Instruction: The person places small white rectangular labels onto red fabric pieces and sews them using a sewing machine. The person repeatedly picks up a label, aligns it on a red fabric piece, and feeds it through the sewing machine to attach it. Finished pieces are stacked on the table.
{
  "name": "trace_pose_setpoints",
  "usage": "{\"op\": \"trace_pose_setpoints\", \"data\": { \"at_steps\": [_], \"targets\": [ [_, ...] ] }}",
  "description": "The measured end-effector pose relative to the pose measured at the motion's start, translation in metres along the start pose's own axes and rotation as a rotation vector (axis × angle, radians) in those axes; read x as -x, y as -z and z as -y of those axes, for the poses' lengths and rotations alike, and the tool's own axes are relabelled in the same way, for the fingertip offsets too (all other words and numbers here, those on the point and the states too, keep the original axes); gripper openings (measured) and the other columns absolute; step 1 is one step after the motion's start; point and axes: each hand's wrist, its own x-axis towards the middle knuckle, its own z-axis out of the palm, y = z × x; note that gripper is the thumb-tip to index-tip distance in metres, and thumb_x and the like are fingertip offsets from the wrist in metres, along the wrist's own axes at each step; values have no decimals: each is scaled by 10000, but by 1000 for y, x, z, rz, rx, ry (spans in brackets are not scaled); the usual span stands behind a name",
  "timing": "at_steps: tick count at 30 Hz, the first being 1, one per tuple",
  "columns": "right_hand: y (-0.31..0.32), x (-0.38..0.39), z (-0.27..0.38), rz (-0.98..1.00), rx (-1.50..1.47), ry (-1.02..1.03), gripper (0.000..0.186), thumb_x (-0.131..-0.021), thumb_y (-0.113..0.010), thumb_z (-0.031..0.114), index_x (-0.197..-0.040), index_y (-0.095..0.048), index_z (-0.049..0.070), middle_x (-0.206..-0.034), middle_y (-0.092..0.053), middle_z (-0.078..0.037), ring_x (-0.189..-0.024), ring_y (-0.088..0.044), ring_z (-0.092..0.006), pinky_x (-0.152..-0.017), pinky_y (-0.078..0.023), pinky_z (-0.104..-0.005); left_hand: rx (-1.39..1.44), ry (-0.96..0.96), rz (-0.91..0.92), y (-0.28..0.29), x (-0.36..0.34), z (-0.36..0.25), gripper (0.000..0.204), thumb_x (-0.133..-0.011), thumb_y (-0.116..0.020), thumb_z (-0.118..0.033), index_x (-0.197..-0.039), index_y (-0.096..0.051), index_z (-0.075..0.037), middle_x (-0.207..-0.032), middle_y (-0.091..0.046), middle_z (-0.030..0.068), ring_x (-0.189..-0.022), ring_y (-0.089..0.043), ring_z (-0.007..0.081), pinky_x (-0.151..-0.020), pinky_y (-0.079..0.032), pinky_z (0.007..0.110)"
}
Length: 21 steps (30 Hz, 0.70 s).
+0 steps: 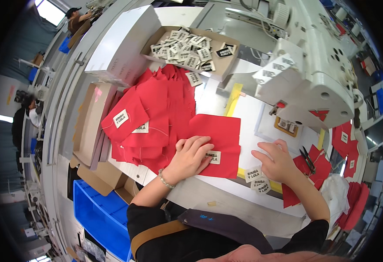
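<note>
My left hand (188,158) lies on a red fabric piece (217,131), its fingers spread over the cloth. By its thumb, a white label (213,157) with dark print rests on that piece, partly covered by the hand. My right hand (274,160) is over the white work surface with fingers apart and curved, and nothing shows between them. Just below it are several loose white labels (253,174). To the left rises a heap of red fabric pieces (152,100), some carrying similar labels.
A sewing machine (307,94) stands at the right, with a small framed clamp (286,126) beneath its head. Behind the heap, a cardboard tray (219,67) holds many labels. Black thread snips (307,160) lie on red cloth. A blue bin (102,218) is at lower left.
</note>
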Motion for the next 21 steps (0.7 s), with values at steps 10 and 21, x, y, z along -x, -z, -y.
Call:
{"op": "trace_pose_setpoints", "data": {
  "at_steps": [10, 21],
  "targets": [
    [78, 120, 12, -39, 523, -593, 292, -727, -696, 73, -1017, -660, 67, -1018, -612, -44, -936, -595, -186, -944, -341, -435, 52, -29, -5, 12, -2, -6, 478, -741, -754, -126, -1158, -524, -89, -1277, -555, 115, -1127, -518, 287, -938, -309, 418],
    [152, 231, 89, -499, -47, -1100, 161, -697, -722, -62, -831, -688, 22, -740, -648, -76, -669, -616, -246, -636, -462, -330, 88, -370, 63, 7, -48, -55, 334, -717, -745, -81, -1028, -625, -96, -1070, -631, 55, -936, -603, 219, -840, -414, 379]
  ]
}}
